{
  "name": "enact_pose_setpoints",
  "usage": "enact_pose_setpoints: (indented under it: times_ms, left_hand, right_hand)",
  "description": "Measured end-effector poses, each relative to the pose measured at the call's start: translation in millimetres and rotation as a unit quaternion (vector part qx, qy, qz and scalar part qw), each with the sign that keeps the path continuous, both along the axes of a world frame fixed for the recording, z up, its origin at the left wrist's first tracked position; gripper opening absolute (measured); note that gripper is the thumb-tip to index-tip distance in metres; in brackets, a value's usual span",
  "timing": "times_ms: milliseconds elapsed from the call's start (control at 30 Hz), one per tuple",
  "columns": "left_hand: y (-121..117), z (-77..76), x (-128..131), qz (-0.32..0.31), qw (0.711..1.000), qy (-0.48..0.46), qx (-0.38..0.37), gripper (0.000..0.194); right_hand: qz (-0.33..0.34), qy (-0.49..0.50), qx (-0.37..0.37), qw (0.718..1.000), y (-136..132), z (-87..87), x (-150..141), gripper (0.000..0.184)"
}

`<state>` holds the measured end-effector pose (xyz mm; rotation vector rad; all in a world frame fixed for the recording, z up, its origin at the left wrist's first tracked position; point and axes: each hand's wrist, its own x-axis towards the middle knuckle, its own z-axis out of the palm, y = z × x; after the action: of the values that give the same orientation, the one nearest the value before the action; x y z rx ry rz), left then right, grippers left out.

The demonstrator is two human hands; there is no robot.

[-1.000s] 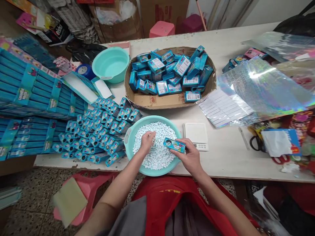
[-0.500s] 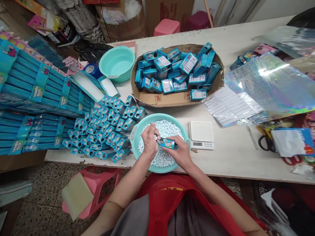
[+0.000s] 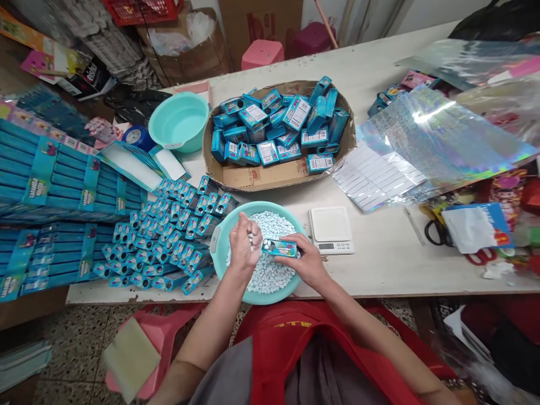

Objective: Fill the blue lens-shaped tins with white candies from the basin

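Over a turquoise basin (image 3: 217, 261) of small pale candies (image 3: 276, 280), my right hand (image 3: 307, 260) grips a small blue candy box (image 3: 282, 248) lying sideways. The box's round opening faces left, and white candies show inside it. My left hand (image 3: 244, 244) is beside that opening, its fingers curled around several candies. Left of the basin stand many small blue boxes (image 3: 171, 236) in close rows, with round holes in their tops. Behind the basin, a cut-down cardboard box (image 3: 253, 179) holds a heap of more blue boxes (image 3: 297, 112).
To the right of the basin is a white kitchen scale (image 3: 331, 228). Farther right lie shiny holographic sheets (image 3: 426, 135) and scissors (image 3: 436, 228). A second turquoise basin (image 3: 179, 121) stands at the back left. Stacked blue cartons (image 3: 63, 180) fill the left side, above a pink stool (image 3: 162, 332).
The view has shifted, so the table things appear farther left. My left hand has opened a little beside the box, showing the candies in it. White candies now show at the box's opening.
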<state>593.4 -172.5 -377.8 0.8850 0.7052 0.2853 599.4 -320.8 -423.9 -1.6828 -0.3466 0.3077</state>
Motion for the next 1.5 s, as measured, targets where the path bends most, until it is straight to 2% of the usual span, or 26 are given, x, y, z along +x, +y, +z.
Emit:
enact_pose_setpoints:
  times_ms: [67,133,233,267,300,400,467,567,667,733,767,833,900,967,1000,1067,1133,1200,1300,1500]
  left_hand:
    - [4.1,3.4,2.2,-0.002,1.000,0.009,-0.019,0.055]
    - [8.3,-2.8,4.0,0.010,1.000,0.021,0.002,0.053]
    - [16.3,-26.0,1.0,0.041,0.990,0.069,0.115,0.050]
    - [19.7,-34.5,-1.8,0.020,0.978,0.101,0.180,0.048]
    - [23.3,-41.9,-4.7,-0.019,0.958,0.133,0.254,0.044]
    - [33.1,-52.8,-5.5,-0.155,0.853,0.172,0.469,0.024]
    - [36.4,-48.5,11.9,-0.153,0.811,0.123,0.552,0.015]
    - [33.2,-30.9,73.2,-0.135,0.792,0.049,0.593,0.012]
    - [13.4,-14.5,146.1,-0.212,0.800,0.040,0.560,0.010]
    - [-13.0,-10.7,172.8,-0.253,0.816,0.004,0.520,0.011]
    - [-29.1,-11.6,175.6,-0.274,0.823,-0.019,0.498,0.012]
    - [-61.7,-18.9,161.9,-0.327,0.842,-0.048,0.427,0.016]
    - [-87.7,-32.3,134.8,-0.357,0.881,0.002,0.312,0.018]
    - [-104.0,-48.6,111.6,-0.305,0.926,0.127,0.184,0.028]
    - [-109.2,-56.6,105.1,-0.265,0.934,0.202,0.132,0.034]
    - [-116.3,-70.4,102.9,-0.216,0.917,0.332,0.047,0.043]
    - [-121.6,-81.0,109.2,-0.219,0.893,0.392,-0.023,0.052]
    - [-126.8,-88.2,115.5,-0.229,0.887,0.397,-0.056,0.057]
    - [-136.3,-94.1,118.8,-0.235,0.893,0.380,-0.050,0.060]
    - [-165.7,-96.7,127.8,-0.292,0.882,0.361,-0.078,0.062]
  right_hand:
    - [0.004,0.025,0.019,0.999,-1.4,-1.7,4.1,0.036]
    - [0.005,0.048,0.030,0.998,1.5,-4.3,7.4,0.037]
    - [0.004,0.069,0.057,0.996,3.2,-4.4,11.9,0.040]
    - [0.001,0.072,0.073,0.995,-0.1,-3.0,13.6,0.041]
    - [-0.005,0.072,0.089,0.993,-6.2,-1.3,15.7,0.042]
    - [-0.055,0.067,0.102,0.991,-39.6,-0.6,24.9,0.043]
    - [-0.125,0.066,0.067,0.988,-67.6,-8.3,35.2,0.042]
    - [-0.220,0.068,0.001,0.973,-99.9,-32.2,56.6,0.041]
    - [-0.241,0.054,-0.023,0.969,-111.7,-58.3,76.3,0.042]
    - [-0.228,0.043,-0.022,0.972,-113.5,-70.3,83.8,0.041]
    - [-0.216,0.040,-0.021,0.975,-114.8,-74.3,85.6,0.041]
    - [-0.193,0.040,-0.022,0.980,-120.8,-79.7,85.4,0.047]
    - [-0.200,0.053,-0.025,0.978,-131.9,-83.9,80.6,0.056]
    - [-0.248,0.097,-0.030,0.963,-145.0,-89.2,73.0,0.062]
    - [-0.271,0.135,-0.037,0.952,-151.0,-92.6,69.2,0.063]
    - [-0.290,0.216,-0.052,0.931,-159.5,-100.3,62.9,0.066]
    - [-0.275,0.269,-0.061,0.921,-163.1,-108.1,60.1,0.069]
    - [-0.263,0.286,-0.062,0.919,-164.3,-113.9,60.9,0.069]
    - [-0.270,0.291,-0.070,0.915,-169.5,-116.9,68.0,0.070]
    - [-0.319,0.278,-0.086,0.902,-202.9,-110.5,92.0,0.070]
